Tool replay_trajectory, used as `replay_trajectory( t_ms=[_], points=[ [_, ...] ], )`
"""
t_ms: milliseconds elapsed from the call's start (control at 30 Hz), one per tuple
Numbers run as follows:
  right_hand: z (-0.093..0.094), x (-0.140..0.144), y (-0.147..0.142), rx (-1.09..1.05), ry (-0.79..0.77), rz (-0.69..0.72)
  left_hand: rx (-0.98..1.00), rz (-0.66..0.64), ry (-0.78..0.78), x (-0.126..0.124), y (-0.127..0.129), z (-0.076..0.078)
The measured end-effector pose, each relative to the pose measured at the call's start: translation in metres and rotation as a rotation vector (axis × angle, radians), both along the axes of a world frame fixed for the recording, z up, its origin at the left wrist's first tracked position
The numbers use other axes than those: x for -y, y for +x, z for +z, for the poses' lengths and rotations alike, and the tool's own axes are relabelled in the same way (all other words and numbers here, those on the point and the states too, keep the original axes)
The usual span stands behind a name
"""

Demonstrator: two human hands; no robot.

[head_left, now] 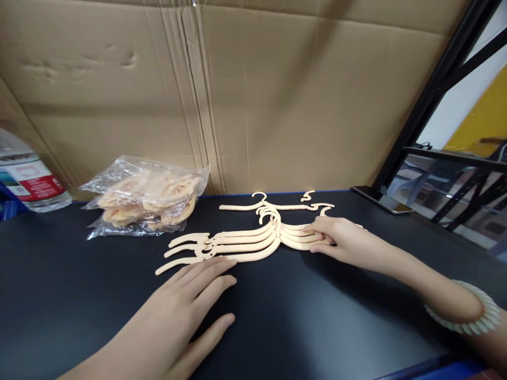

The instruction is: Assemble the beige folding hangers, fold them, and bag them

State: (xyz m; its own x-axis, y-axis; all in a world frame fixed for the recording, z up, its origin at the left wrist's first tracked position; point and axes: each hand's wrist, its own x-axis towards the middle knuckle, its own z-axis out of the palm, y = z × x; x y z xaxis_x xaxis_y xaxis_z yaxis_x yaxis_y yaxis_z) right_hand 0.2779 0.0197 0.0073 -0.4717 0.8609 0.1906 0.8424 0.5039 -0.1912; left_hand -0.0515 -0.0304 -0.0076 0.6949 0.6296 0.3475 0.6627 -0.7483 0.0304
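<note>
Several cream plastic folding clothes hangers [253, 248] lie overlapped in a row on the dark table, hooks pointing away from me. My left hand [186, 301] rests flat at their left side, fingers spread, fingertips touching the nearest hanger's arm. On the right side, my right hand [336, 237] has its fingers curled round the hanger arms, gripping at least the nearest one; its fingertips are partly hidden. Behind the row lies another hanger [241, 207] with its arms stretched out. A small loose hook-shaped piece [308, 196] sits beyond it.
At the back left are clear plastic bags [146, 195] filled with cream hanger parts. A water bottle [34, 177] stands at the far left. A phone [382, 199] lies at the back right. Cardboard [317, 105] walls the table's rear, beside a black metal rack [447, 79].
</note>
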Motion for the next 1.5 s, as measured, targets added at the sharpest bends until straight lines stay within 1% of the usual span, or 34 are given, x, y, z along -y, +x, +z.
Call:
replay_trajectory(
  t_ms=[200,467,600,767,933,1000,1100,1167,1500],
  points=[
    [-0.006,-0.006,0.003,-0.032,0.028,0.035,0.039,0.019,-0.078,-0.002,0.000,0.001],
    [-0.008,-0.012,0.005,-0.022,0.058,0.045,0.039,0.023,-0.124,-0.005,-0.001,-0.005],
    [-0.010,-0.012,0.006,-0.026,0.085,0.027,0.067,0.023,-0.152,-0.005,-0.001,-0.003],
    [-0.010,-0.011,0.005,-0.010,0.113,0.044,0.139,0.019,-0.190,-0.006,-0.001,-0.001],
    [-0.005,-0.002,-0.001,-0.040,0.144,0.019,0.153,-0.004,-0.232,-0.004,0.003,0.003],
    [-0.002,0.005,-0.005,-0.050,0.096,0.069,0.148,-0.048,-0.270,-0.002,0.004,0.007],
    [0.001,0.014,-0.012,0.004,-0.061,0.205,0.125,-0.125,-0.306,0.002,0.005,0.011],
    [0.002,0.018,-0.015,0.031,-0.111,0.248,0.118,-0.160,-0.320,0.004,0.006,0.012],
    [-0.001,0.016,-0.016,-0.010,-0.127,0.244,0.067,-0.176,-0.361,0.005,0.007,0.016]
  ],
)
